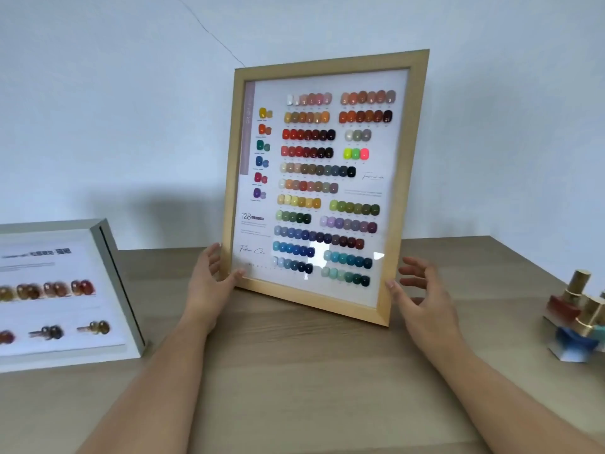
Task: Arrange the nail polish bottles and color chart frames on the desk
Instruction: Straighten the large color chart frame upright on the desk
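A light wooden color chart frame [415, 126] with rows of painted nail swatches stands upright and tilted on the wooden desk [294, 371], near the wall. My left hand [209, 280] grips its lower left corner, thumb on the front. My right hand [422, 290] is at the lower right corner with fingers spread, its thumb touching the frame's edge. A silver-framed color chart [108, 257] lies at the left of the desk. Nail polish bottles [576, 309] with gold caps, one red and one blue, stand at the right edge.
A pale wall [114, 109] rises directly behind the desk. The desk's back edge runs along it, and its right corner lies behind the bottles.
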